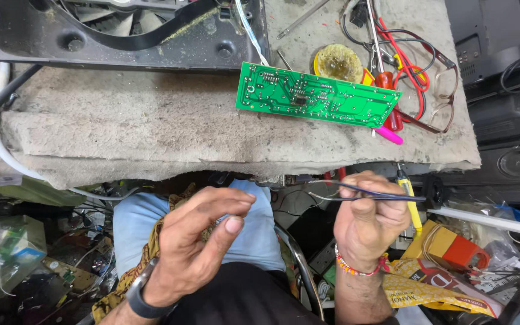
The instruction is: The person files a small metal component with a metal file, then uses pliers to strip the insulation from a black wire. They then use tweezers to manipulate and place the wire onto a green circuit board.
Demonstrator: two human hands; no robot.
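Note:
My right hand (365, 219) is closed around dark metal tweezers (386, 194), whose tips point right at about lap height, below the bench edge. My left hand (203, 232) is raised beside it with thumb and fingers pinched together; whether something tiny sits between them I cannot tell. A green circuit board (314, 96), solder side up, lies on the grey padded bench top (121, 126) above both hands. A thin white wire runs from the board up to a black plastic fan housing (127, 30).
Right of the board lie a round yellow tin of flux (339, 62), screwdrivers (386, 78), red and black leads (413, 66), spectacles (437, 99) and a pink pen (389, 135). Black equipment stands at far right. Packets and clutter lie on the floor.

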